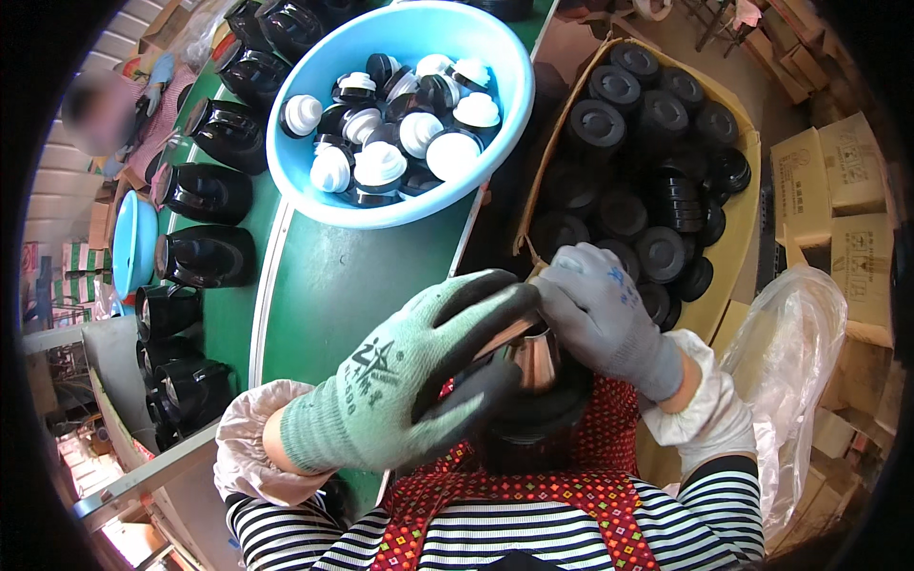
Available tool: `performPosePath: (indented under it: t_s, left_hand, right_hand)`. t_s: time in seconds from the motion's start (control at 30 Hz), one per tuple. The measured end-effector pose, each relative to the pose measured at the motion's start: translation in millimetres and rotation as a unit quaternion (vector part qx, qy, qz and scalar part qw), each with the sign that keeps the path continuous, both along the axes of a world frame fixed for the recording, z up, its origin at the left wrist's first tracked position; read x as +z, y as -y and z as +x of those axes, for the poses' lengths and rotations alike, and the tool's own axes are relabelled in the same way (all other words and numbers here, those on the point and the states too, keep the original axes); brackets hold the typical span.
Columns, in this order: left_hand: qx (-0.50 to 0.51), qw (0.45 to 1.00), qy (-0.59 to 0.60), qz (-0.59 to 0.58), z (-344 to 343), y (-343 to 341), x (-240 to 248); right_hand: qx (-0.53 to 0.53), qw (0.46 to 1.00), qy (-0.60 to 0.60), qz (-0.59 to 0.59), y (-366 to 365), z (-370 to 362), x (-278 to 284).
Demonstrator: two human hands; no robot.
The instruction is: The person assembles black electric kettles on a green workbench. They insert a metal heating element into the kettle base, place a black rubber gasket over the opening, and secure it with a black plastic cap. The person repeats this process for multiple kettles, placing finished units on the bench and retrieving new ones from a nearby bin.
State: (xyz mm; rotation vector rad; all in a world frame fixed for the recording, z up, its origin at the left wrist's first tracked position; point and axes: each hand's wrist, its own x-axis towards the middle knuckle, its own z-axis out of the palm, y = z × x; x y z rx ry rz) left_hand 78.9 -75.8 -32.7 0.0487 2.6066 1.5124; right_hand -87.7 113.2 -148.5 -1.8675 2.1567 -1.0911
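My left hand, in a green glove with black fingers, is closed around the near left side of a shiny metal piece. That piece rises from a round black object at my lap, perhaps a jug body. My right hand, in a grey glove, curls over the top from the right. Its fingertips meet those of the left hand and hide what they pinch. Beyond the hands, a light blue basin holds several black-and-white stoppers.
A lined carton full of black round lids stands at the right. Black jugs line the green table on the left. Clear plastic and cardboard boxes lie far right. Another person is at the far left.
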Motion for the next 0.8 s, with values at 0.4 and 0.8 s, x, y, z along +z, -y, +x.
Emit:
performPosePath:
  t_s: [0.4, 0.8]
  left_hand:
    - [-0.013, 0.998, -0.009, -0.061, 9.4, 13.0, -33.7]
    - [-0.005, 0.987, 0.047, -0.155, -18.4, 10.7, -54.0]
  right_hand:
    - [-0.049, 0.994, -0.019, 0.100, -23.4, 28.9, 49.6]
    - [-0.038, 0.997, -0.032, 0.064, -22.8, 25.1, 48.3]
